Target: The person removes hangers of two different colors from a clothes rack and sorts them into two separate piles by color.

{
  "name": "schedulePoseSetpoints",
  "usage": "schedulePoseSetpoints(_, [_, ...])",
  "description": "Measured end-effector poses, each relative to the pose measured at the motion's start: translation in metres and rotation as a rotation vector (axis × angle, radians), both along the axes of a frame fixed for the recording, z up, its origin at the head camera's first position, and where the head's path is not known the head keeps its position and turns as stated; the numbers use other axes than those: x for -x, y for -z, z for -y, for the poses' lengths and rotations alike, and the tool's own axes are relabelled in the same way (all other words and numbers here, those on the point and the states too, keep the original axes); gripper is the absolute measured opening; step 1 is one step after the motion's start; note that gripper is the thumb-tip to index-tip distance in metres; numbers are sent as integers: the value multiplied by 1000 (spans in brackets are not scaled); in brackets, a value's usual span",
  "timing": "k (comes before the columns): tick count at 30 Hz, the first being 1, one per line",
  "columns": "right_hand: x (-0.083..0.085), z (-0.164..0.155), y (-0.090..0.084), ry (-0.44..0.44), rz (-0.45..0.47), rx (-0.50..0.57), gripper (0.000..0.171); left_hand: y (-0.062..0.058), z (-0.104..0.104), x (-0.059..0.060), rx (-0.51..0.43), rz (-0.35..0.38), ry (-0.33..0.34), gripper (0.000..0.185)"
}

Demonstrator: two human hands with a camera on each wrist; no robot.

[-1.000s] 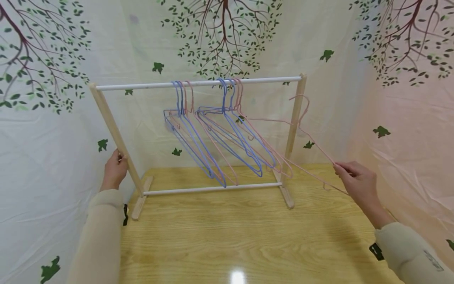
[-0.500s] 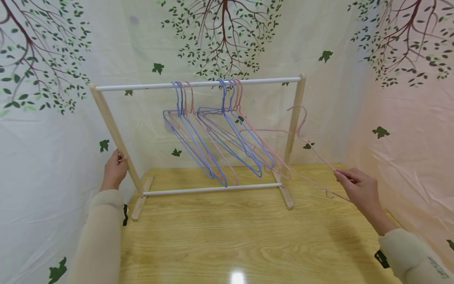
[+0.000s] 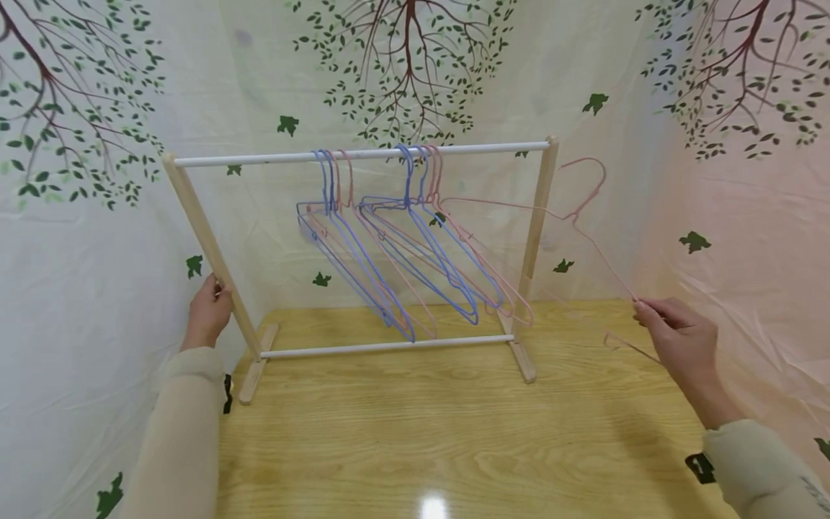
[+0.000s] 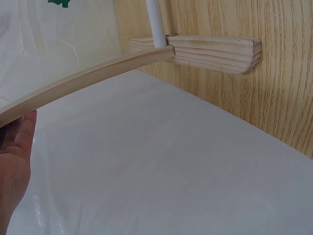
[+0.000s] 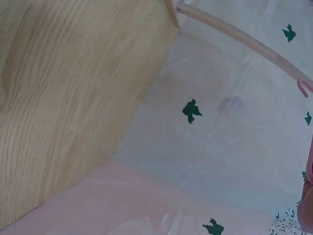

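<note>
Nearest us, above the right edge of the bench (image 3: 389, 440), here's the right hand (image 3: 687, 339), thumb and fingers pinching one sloping arm of a pink hanger (image 3: 588, 202), hook uppermost, up in the air! Thin wire by the look of it: light, springy, probably easily bent and liable to swing, so a hold close under the neck should steady it best. Over at the left edge, the left hand (image 3: 210, 313) grips the left post (image 3: 203, 231) of the rack (image 3: 389, 347). Beyond, towards the far edge, blue and pink hangers (image 3: 407, 176) dangle from the white rail (image 3: 253, 159), and behind everything, a leaf-printed sheet (image 3: 259, 216).
</note>
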State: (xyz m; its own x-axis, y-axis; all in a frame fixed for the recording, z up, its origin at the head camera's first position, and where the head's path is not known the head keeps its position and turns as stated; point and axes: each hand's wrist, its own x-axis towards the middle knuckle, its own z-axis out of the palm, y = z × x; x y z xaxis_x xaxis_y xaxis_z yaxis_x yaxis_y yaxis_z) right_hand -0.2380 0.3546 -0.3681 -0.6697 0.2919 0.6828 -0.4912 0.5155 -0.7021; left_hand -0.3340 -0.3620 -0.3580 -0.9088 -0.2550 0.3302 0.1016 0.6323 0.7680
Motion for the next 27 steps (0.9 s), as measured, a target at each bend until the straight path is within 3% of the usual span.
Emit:
schedulePoseSetpoints(8, [-9, -3, -5, -11, -60, 86, 16, -1, 0, 0, 4, 9, -4, 37])
schedulePoseSetpoints(15, [-22, -16, -1, 51, -69, 65, 16, -3, -2, 1, -4, 21, -16, 40])
schedulePoseSetpoints(21, [-31, -28, 3, -8, -151, 158, 17, -3, -1, 0, 22, 1, -4, 32])
schedulePoseSetpoints(27, [-40, -42, 9, 34, -187, 153, 15, -2, 0, 1, 4, 23, -8, 37])
